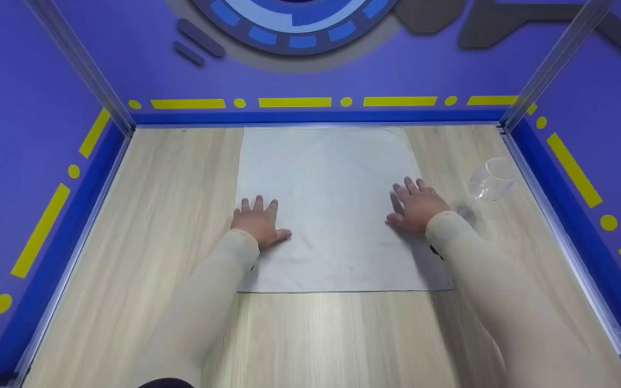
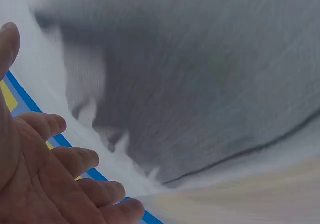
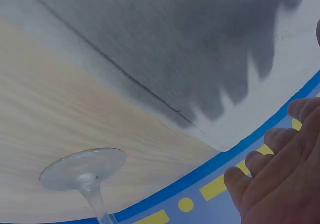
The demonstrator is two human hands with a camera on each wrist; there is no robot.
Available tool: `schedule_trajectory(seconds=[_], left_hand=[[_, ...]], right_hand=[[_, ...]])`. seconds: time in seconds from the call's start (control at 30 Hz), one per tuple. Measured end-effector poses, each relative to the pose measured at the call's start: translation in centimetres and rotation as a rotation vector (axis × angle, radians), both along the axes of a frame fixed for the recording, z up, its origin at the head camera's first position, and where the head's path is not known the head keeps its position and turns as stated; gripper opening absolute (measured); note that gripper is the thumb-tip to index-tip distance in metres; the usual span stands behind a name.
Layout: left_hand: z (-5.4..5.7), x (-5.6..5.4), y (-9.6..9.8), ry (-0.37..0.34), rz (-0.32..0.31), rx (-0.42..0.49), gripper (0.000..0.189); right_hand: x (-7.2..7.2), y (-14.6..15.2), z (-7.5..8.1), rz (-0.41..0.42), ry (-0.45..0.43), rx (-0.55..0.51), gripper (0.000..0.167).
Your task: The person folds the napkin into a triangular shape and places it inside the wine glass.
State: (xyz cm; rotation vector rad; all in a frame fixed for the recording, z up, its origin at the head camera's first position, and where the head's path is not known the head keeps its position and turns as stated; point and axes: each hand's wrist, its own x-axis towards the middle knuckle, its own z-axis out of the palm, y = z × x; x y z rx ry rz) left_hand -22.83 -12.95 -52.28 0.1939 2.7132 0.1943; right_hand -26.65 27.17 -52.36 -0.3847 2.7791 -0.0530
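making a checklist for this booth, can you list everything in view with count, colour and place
Table: 1, light wood, under everything else
Cloth: 1, white, spread out mid-table
Stemmed glass: 1, clear, upright, right of the cloth
Walls: 3, blue-purple with yellow markings, at back and sides
Corner posts: 2, silvery, back corners
Dark object: 1, black, bottom edge, too cut off to identify
Sleeves: 2, cream, on both arms
Left hand: 1, bare, at the cloth's left side
Right hand: 1, bare, at its right side

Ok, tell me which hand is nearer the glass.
Right. The right hand is just left of the glass; the left hand is farther away, at the left edge of the cloth.
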Motion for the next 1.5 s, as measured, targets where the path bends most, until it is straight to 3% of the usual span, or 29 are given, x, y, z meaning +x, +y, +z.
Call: schedule_trajectory(seconds=[0.13,0.33,1.13,1.3,1.5], left_hand=[[-0.3,0.5,0.1,-0.036,0.005,0.011,0.101],[-0.9,0.4,0.1,-0.055,0.014,0.028,0.106],[-0.7,0.4,-0.1,-0.067,0.024,0.049,0.107],[-0.1,0.7,1.0,-0.091,0.086,0.035,0.111],[0.5,1.8,2.1,-0.144,0.092,0.058,0.116]], right_hand=[[0.5,0.4,-0.7,0.025,-0.067,0.014,0.094],[0.8,0.7,-1.4,-0.007,-0.154,-0.013,0.097],[0.9,0.5,-1.5,-0.017,-0.159,-0.044,0.099],[0.6,0.5,-1.6,-0.041,-0.098,-0.055,0.097],[0.8,0.5,-1.5,-0.046,-0.157,-0.086,0.098]])
